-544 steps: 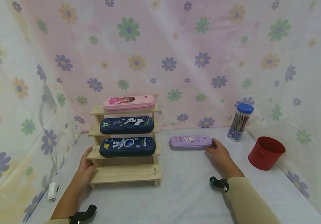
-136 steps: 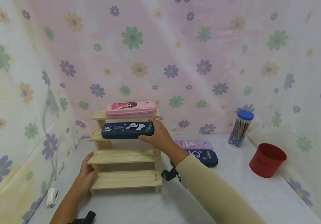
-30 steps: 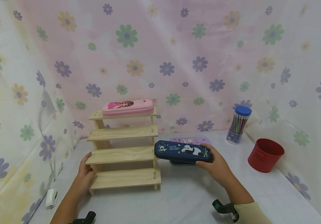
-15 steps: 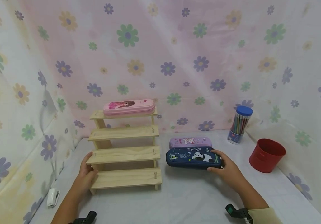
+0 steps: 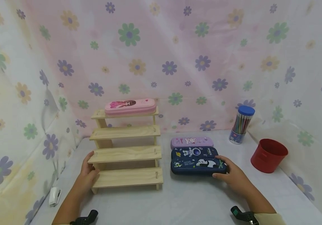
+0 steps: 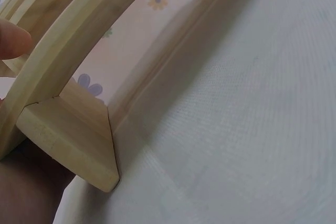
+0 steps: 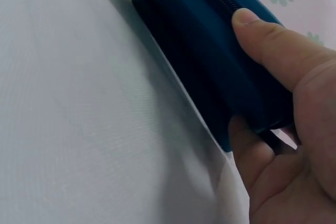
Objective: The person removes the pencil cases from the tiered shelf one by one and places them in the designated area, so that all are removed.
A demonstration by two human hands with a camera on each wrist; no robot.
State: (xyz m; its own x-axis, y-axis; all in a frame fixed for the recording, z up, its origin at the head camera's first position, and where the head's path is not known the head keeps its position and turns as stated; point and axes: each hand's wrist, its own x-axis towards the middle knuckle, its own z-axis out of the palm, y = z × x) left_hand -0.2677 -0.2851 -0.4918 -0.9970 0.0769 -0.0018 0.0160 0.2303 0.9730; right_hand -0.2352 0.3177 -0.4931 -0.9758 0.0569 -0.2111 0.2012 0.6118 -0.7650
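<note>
My right hand (image 5: pixel 236 176) grips the right end of a dark blue pencil case with a panda (image 5: pixel 191 165), thumb along its near side. That case lies low at the table, in front of a dark blue space pencil case (image 5: pixel 183 152); whether it touches the cloth I cannot tell. Behind both is a purple pencil case (image 5: pixel 177 142). My left hand (image 5: pixel 85 176) holds the left side of a four-step wooden display rack (image 5: pixel 127 177), its thumb (image 6: pixel 13 40) showing in the left wrist view. A pink pencil case (image 5: pixel 144 105) sits on the top step.
At the back right stands a clear tub of pencils with a blue lid (image 5: pixel 242 125). A red bucket (image 5: pixel 267 157) is right of my right hand. A white stapler (image 5: pixel 55 196) lies at the left edge of the white-covered table (image 5: pixel 183 203). Flowered cloth surrounds it.
The space case, then the panda case, left the rack for the table's right side. Over the last second my right hand brought the panda case down and nearer. The left hand stays on the rack.
</note>
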